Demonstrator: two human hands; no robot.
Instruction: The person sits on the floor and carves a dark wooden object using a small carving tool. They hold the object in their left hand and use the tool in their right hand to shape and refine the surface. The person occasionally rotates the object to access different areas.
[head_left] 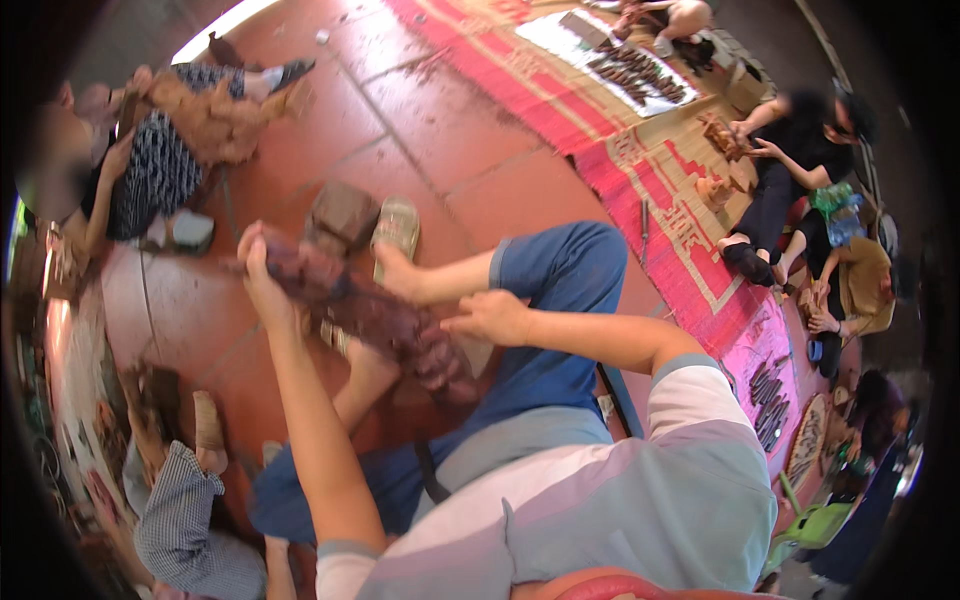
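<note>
Seen from above, a seated person in blue trousers [555, 345] holds a long, reddish-brown carved piece [385, 318] slantwise above the legs. The right hand [495, 318], fingers curled, is at the piece's nearer end; whether it grips anything I cannot tell. The left hand [264, 278] is wrapped around the far end. Beyond are a sandal [398, 222] on one foot and, just beside it, a brown block [344, 216] on the red tiled floor [440, 125]. Farther off, co-workers sit by a red-and-yellow mat [625, 165] bearing rows of dark tools [640, 75].
</note>
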